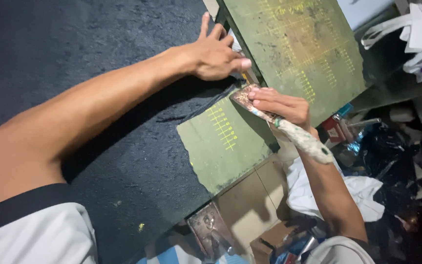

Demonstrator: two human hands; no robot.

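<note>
While the left hand [214,54] presses flat—open—the right hand [282,105] grips a scraper [269,117] at the mat [225,142] edge.

Off the worktop's right edge it's pretty messy: white cloth [362,193], black plastic bags [396,161], a cardboard box [274,239], white bag handles [391,27] top right.

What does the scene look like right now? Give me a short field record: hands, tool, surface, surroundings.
left hand: left hand pressed flat at the edge of the upper green panel
right hand: right hand gripping a paint-crusted scraper, blade at the gap between the panels
lower panel: green sheet with yellow ruled marks, lying on the dark mat
surroundings: white cloth, tan floor tiles, clutter at right
</note>
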